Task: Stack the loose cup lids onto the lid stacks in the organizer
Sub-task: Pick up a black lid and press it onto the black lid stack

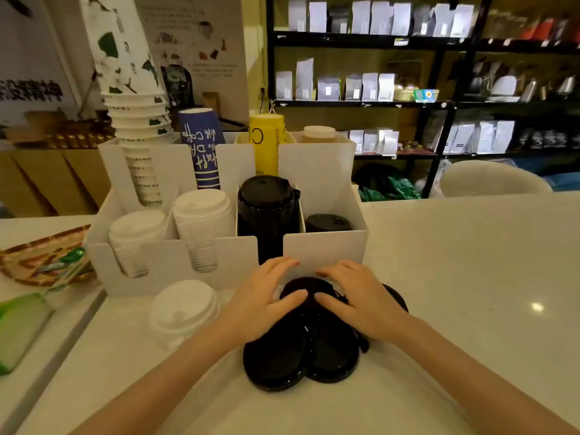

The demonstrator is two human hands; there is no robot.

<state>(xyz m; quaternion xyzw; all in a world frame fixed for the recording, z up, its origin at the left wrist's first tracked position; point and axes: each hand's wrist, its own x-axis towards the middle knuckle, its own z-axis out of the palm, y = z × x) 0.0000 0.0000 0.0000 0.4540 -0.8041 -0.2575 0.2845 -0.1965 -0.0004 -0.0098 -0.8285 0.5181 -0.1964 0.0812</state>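
Both hands are lying over a heap of loose black lids (301,350) on the white surface (455,277), just in front of the white organizer (326,246). The left hand (266,296) and the right hand (354,299) are pressing on the heap from its two sides, with fingers spread and curved over the top lid. The grip of each hand is apart, touching the lids but not yet clamped on any of them.

The lids are overlapping and tilted, not nested, so the main risk, in my judgement, is that squeezing them together is pushing some out sideways. One lid at the right edge is already lying partly behind the right hand and could be left behind.

The tall black stack (266,211) is standing high above its compartment. Adding many lids at once could tip it, so the low black stack (328,222) beside it seems the safer place.

A loose pile of white lids (183,309) is sitting near the left forearm, and a careless elbow could knock it. The white stacks (201,221) are waiting for those.
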